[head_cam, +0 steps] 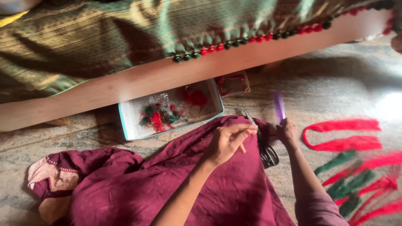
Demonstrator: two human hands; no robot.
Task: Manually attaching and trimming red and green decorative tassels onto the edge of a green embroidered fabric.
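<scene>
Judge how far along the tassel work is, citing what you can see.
Done: a row of red and green tassels already hangs along the green cloth. In hand: the left hand pinches something thin, too blurred to name, beside the right hand. Left: loose red and green thread bundles on the floor.

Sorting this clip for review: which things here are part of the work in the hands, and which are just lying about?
In use:
left hand pinching something thin, too small to tell
right hand holding a purple tool, blurred
maroon cloth under both hands
scissors on the cloth

Lying about:
open box of red and green bits
red and green thread bundles
green fabric with bead trim
</scene>
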